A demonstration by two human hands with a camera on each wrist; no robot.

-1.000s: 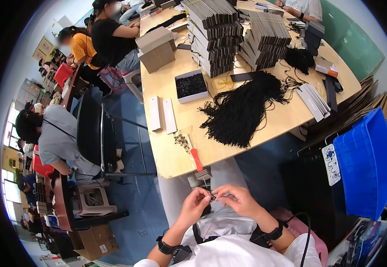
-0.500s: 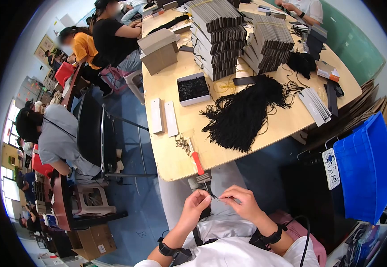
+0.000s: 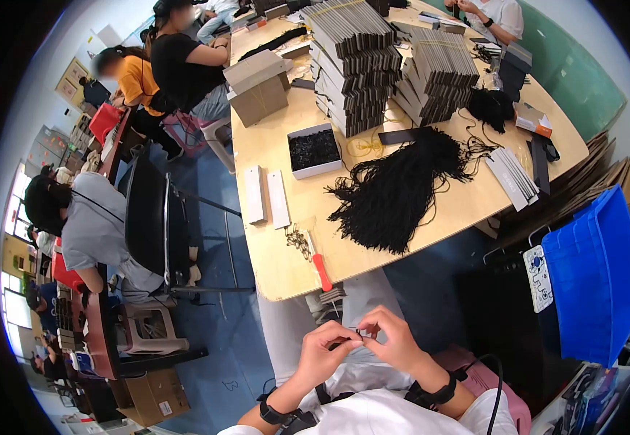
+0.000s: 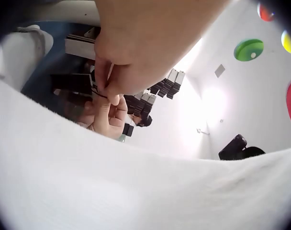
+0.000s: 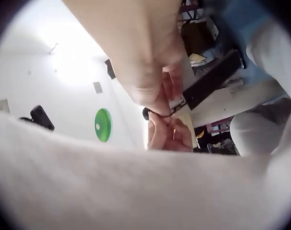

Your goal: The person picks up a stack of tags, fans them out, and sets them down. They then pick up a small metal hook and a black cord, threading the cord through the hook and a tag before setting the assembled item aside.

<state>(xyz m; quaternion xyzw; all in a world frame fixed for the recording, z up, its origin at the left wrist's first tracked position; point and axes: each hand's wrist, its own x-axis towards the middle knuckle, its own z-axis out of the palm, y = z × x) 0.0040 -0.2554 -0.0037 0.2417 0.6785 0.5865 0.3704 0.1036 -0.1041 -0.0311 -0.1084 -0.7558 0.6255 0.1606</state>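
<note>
Black cord [image 3: 359, 334], short and thin, with a small dark piece at its middle, spans the gap between both hands. Its ends are too fine to make out. The left hand [image 3: 322, 351] and right hand [image 3: 398, 341] each pinch it between curled thumb and fingertips, knuckles nearly touching, above the lap. In the right wrist view the cord [image 5: 167, 114] shows as a dark loop at the fingertips.

Just beyond the fingers runs the near edge of the wooden table [image 3: 286, 286], with open air between edge and hands. On the table nearest the fingers lies a red-handled tool [image 3: 320, 272] that overhangs the edge. Beside it sits a cluster of small metal bits [image 3: 299, 239].

Farther out lie a large bundle of black cords [image 3: 394, 185], two white strips [image 3: 268, 196] and a white tray [image 3: 293, 163] of dark pieces.

To the right of the hands stands a blue bin [image 3: 605, 268], well apart. To the left a black chair [image 3: 144, 210] stands over open blue floor.
</note>
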